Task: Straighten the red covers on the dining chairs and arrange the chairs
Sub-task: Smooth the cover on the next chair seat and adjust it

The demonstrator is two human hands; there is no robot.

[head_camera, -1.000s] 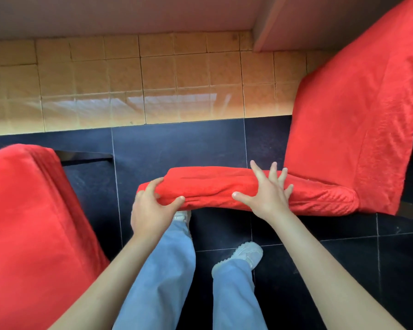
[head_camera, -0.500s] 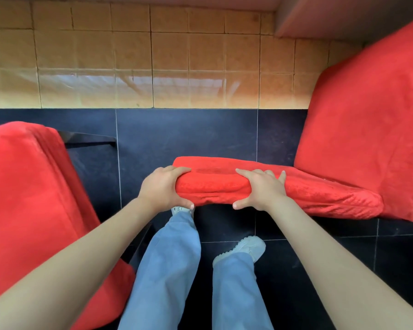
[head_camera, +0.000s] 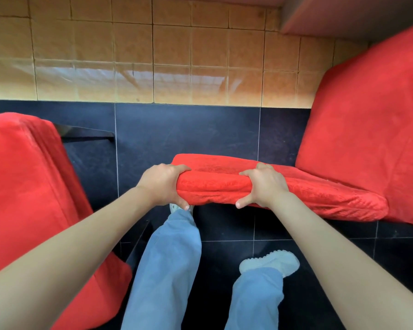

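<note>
Head view: both hands now clamp the front edge of the chair seat (head_camera: 284, 186); a second ago the right hand (head_camera: 262, 186) lay flat with fingers spread on top of the red cover (head_camera: 215, 184) and the left hand (head_camera: 163, 184) only pinched the corner; now left fingers curl over the top at the left corner with the thumb under, and right fingers wrap the edge further right, thumb low on the front face; the grip has tightened, so I judge the smoothing of this seat is about done and a pull or shift of the chair comes next. Cover sits snug over the seat, slight wrinkles along the front right side; chair back (head_camera: 372, 139) rises at right, also covered in red. Around: second red-covered chair (head_camera: 26, 198) close at left, its dark frame showing behind; dark tile floor (head_camera: 188, 132); tan tiled wall (head_camera: 153, 55) beyond. In the way: the person's own legs and shoe (head_camera: 271, 260) stand just under the seat front; the left chair is near, so little room to swing leftward.
</note>
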